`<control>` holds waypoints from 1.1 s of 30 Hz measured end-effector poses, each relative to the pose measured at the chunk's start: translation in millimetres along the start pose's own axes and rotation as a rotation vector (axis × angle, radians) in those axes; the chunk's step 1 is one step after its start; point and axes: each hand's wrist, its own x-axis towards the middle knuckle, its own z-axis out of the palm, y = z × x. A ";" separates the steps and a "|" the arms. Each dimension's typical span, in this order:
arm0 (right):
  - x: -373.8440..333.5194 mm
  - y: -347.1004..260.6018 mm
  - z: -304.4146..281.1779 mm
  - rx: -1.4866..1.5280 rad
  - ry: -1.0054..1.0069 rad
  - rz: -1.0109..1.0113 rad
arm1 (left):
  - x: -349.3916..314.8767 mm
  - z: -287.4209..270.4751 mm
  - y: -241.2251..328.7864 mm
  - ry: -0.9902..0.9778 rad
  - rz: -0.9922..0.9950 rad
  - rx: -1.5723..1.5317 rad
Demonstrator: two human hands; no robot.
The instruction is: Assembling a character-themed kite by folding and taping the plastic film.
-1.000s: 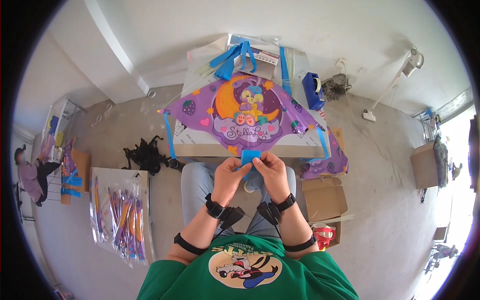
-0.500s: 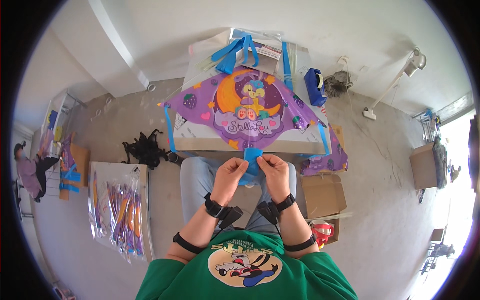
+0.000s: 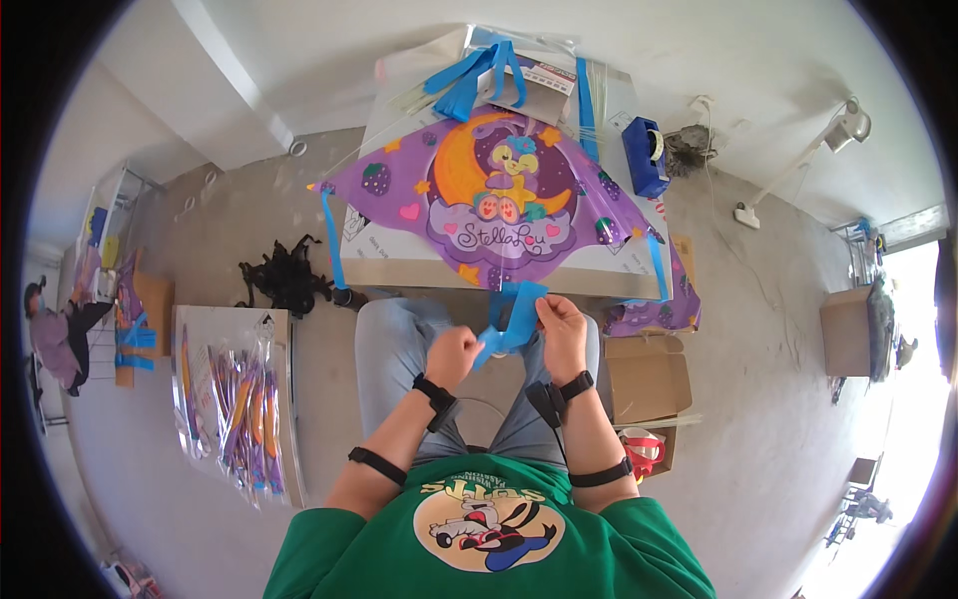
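Observation:
A purple kite (image 3: 399, 185) printed with a rabbit, a moon and a cloud lies spread over the table in front of me. At its near lower tip hangs a blue streamer (image 3: 519, 317), bent into a loop below the table edge. My left hand (image 3: 454, 357) is closed, pinching the streamer's loose end. My right hand (image 3: 562, 321) pinches the strip higher up, beside the kite's tip. More blue streamers (image 3: 334, 240) trail from the kite's side corners. Where exactly the strip joins the tip is too small to tell.
On the table's far part lie a bundle of blue strips (image 3: 464, 85), thin pale rods, and a blue tape dispenser (image 3: 646, 157) at the right. A low board (image 3: 200, 399) at left carries packed kites. An open carton (image 3: 644, 384) stands at my right. A person (image 3: 60, 334) sits far left.
My hands have moved apart: the left went down and left with the strip's end, while the right shifted slightly right. The streamer now forms an open loop. The view has shifted a little.

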 end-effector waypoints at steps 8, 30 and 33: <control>37.6 68.1 14.2 -0.334 0.007 0.099 | 10.7 16.1 -32.7 0.073 0.240 0.455; 75.6 119.5 32.6 -0.769 0.167 -0.044 | 73.2 6.0 -20.0 0.001 0.414 0.708; 72.7 115.4 34.1 -0.776 0.157 -0.023 | 72.7 5.7 -20.9 -0.014 0.398 0.720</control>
